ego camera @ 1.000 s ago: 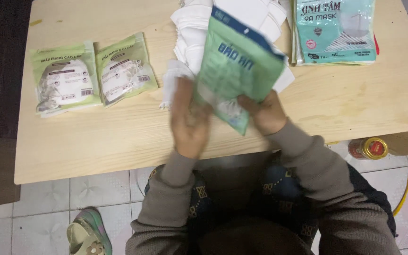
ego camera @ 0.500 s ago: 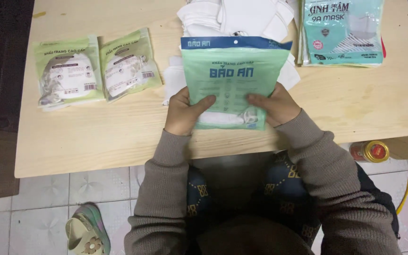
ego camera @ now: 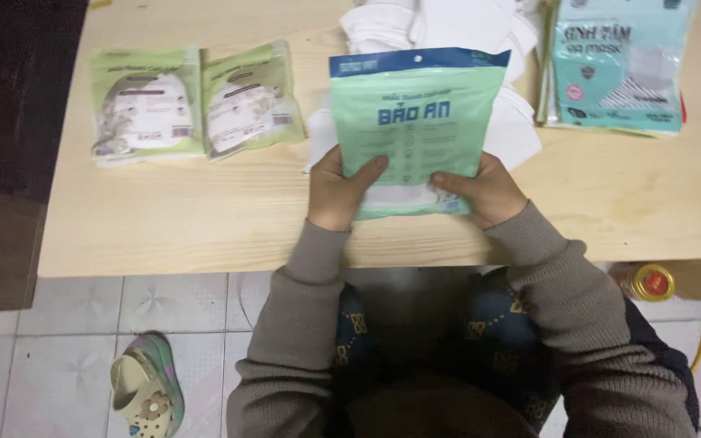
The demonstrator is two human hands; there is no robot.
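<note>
We hold a green mask pouch with a blue top strip upright over the wooden desk, its printed face toward us. Our left hand is closed on the pouch's lower left corner, thumb laid across the front. Our right hand is closed on the lower right corner in the same way. A white mask shows through the clear lower part of the pouch.

Taking the pouch as landmark: directly behind it lies a heap of loose white masks, partly hidden by the pouch. To its right, near the desk's far right corner, lies a teal mask pack, resting on other flat packs whose edges show beneath it. To its left, well apart, two filled light-green pouches lie side by side, flat on the desk.

Below the desk, to the pouch's lower left, a sandal lies on the tiled floor. To the lower right, a bottle with a yellow cap lies just under the desk edge.
</note>
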